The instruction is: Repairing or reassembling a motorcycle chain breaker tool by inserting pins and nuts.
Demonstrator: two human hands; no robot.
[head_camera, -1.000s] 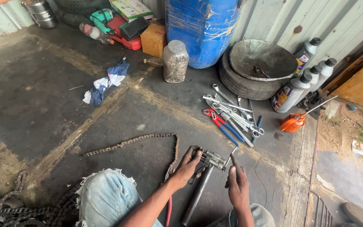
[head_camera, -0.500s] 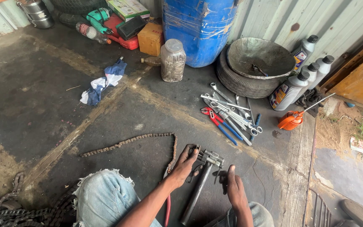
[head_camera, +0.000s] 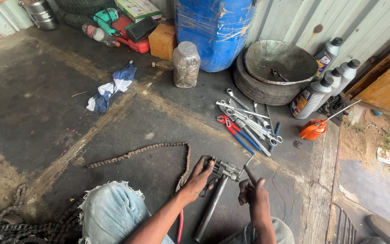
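A rusty drive chain [head_camera: 137, 151] lies on the dark floor and bends down to a grey chain tool [head_camera: 224, 171] with a long metal handle. My left hand [head_camera: 199, 177] presses down on the tool's head where the chain meets it. My right hand [head_camera: 252, 190] grips the thin crossbar at the tool's right end, fingers closed around it. Red-handled pliers [head_camera: 180, 212] lie under my left forearm. My knee in torn blue denim [head_camera: 111, 212] is at the lower left.
Spanners and red-and-blue pliers [head_camera: 245, 122] lie in a heap ahead. Behind them are a tyre with a metal basin [head_camera: 280, 63], a blue drum [head_camera: 216, 27], a plastic jar [head_camera: 186, 64], grey oil bottles [head_camera: 321, 88], an orange oil can [head_camera: 313, 129], a rag [head_camera: 110, 87] and more chain [head_camera: 32, 226].
My right hand has turned the crossbar and shifted a little to the right. The left hand stays on the tool's head. The view has moved slightly.
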